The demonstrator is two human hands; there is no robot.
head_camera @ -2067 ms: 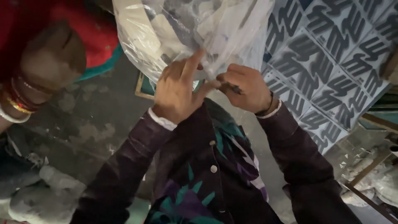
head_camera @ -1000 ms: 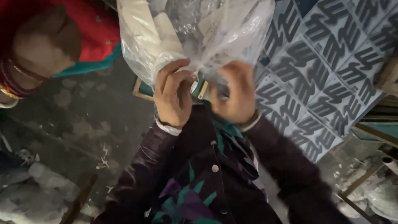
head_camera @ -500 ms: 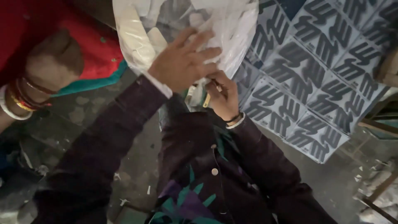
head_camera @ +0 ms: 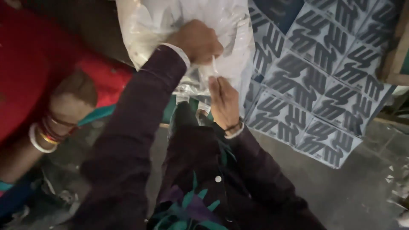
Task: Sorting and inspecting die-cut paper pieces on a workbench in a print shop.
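Note:
A large clear plastic bag [head_camera: 145,30] with pale contents hangs in front of me at the top of the view. My left hand [head_camera: 197,41] is raised and closed on the bag's plastic near its middle. Just below it, my right hand [head_camera: 224,102] pinches the bag's lower crumpled edge with fingers pointing up. Both my arms wear dark purple sleeves. A dark garment with teal and purple leaf shapes and a white button [head_camera: 218,179] lies under my arms.
A grey sheet with repeated dark printed patterns [head_camera: 324,76] spreads to the right. Another person in red [head_camera: 30,72] sits at the left, bangles [head_camera: 42,136] on the wrist. Grey concrete floor [head_camera: 353,191] shows at lower right, wooden frame [head_camera: 396,51] at far right.
My left hand rose from the bag's lower edge and closed higher up on the plastic. My right hand stayed low on the crumpled edge. The view shifted slightly.

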